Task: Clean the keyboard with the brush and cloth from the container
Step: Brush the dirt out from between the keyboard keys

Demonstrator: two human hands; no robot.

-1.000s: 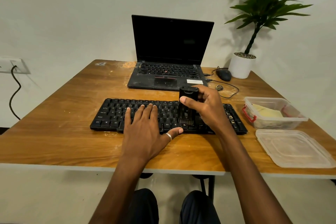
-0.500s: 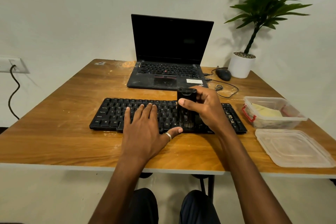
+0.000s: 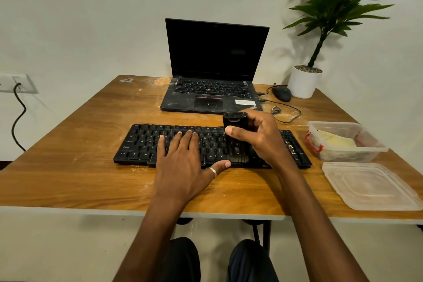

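A black keyboard lies across the middle of the wooden table. My left hand rests flat on its keys with straight fingers, the thumb at the front edge. My right hand grips a black brush held upright, its bristles down on the keys right of centre near the front row. At the right stands a clear plastic container with red clips, and a pale yellow cloth lies inside it.
The container's clear lid lies at the table's front right corner. Behind the keyboard stands an open black laptop, with a mouse, its cable and a white potted plant at the back right. A wall socket is at left.
The brush and my right hand have slid a little toward the keyboard's front edge. My left hand has stayed in place on the keys.
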